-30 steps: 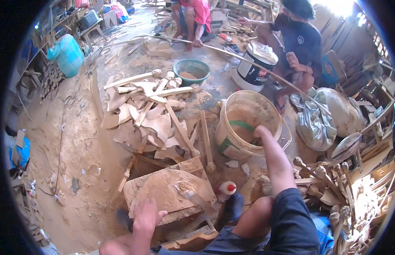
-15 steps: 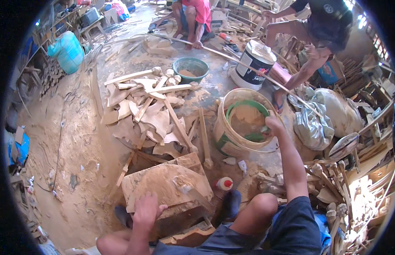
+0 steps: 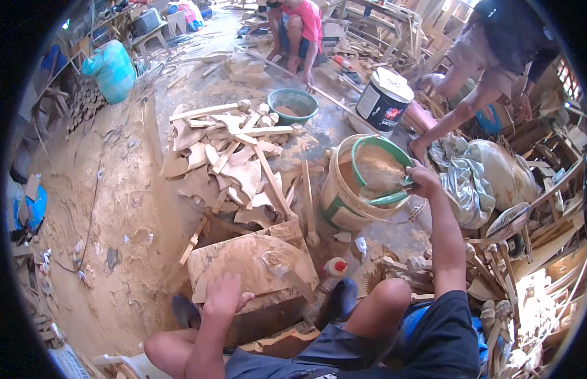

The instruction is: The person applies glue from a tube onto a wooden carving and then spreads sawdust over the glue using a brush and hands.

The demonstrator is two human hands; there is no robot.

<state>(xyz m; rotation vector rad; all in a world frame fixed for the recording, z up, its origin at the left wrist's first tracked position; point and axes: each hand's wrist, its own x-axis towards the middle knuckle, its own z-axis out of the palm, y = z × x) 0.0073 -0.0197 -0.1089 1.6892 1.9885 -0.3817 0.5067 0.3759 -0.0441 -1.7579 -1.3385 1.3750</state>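
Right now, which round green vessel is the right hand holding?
The bright green vessel, tilted at the mouth of the cream bucket. The darker green basin stands farther off, untouched.

I see pale lettering (image 3: 392, 123) and reddish emblem (image 3: 392, 114) on white bucket's (image 3: 392, 83) black label (image 3: 371, 106), far, right of centre.

Workshop with a sawdust-coated floor (image 3: 119, 202), a wooden worktable (image 3: 389, 11) at the back, a low stool (image 3: 150, 38) far left, a slatted opening (image 3: 567, 81) upper right, and bright sunlight (image 3: 536, 303) lower right.
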